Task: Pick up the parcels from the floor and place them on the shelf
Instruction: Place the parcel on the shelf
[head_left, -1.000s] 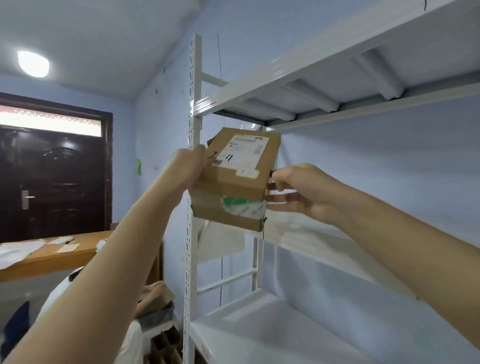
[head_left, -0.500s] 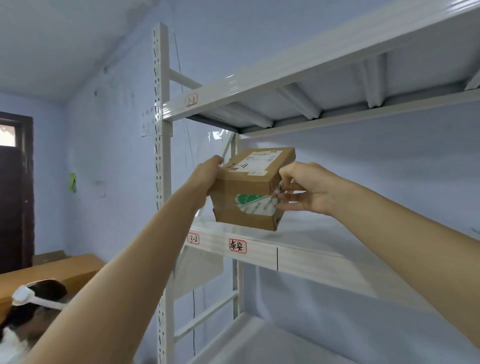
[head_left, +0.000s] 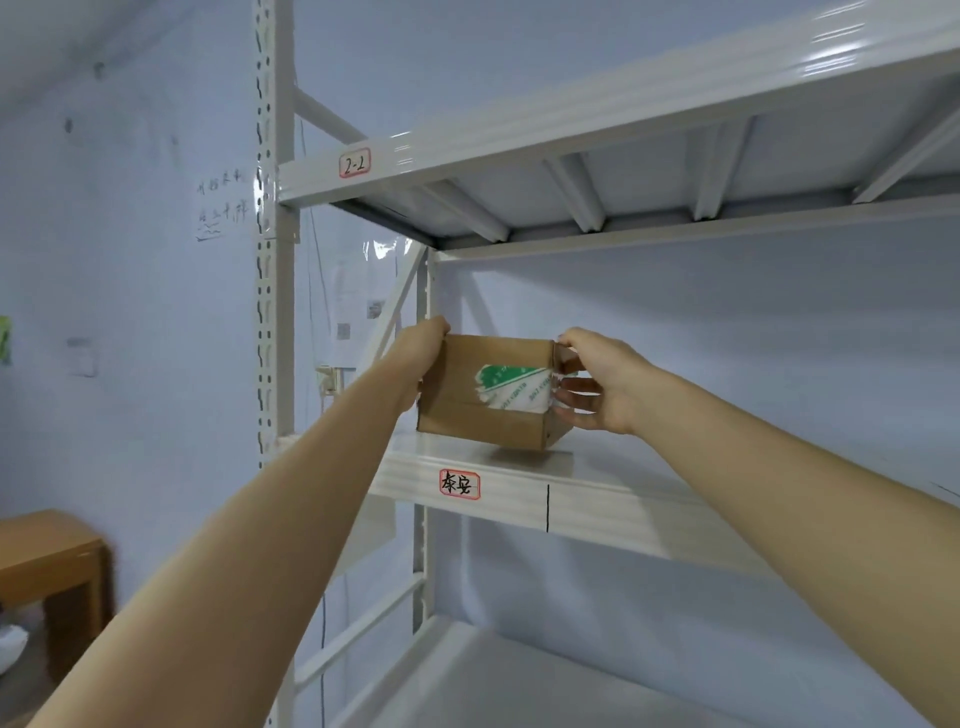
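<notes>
A small brown cardboard parcel (head_left: 467, 410) with torn green-and-white tape on its front is held over the middle board of the white metal shelf (head_left: 597, 499), near its left end. The parcel is tilted, its lower edge at or just above the board. My left hand (head_left: 418, 358) grips its left side. Gripping the right side is my right hand (head_left: 597, 384), thumb on the top corner and fingers along the side. The parcel's label side is hidden from me.
The shelf's upper board (head_left: 519, 140) carries a tag "2-2" and hangs close above. A perforated white upright (head_left: 270, 312) stands left of the parcel. A lower board (head_left: 519, 686) lies beneath. A wooden desk (head_left: 47, 561) is at the lower left.
Both hands have carried the parcel forward and down from chest height in front of the shelf to the middle board. My view has swung right, toward the shelf.
</notes>
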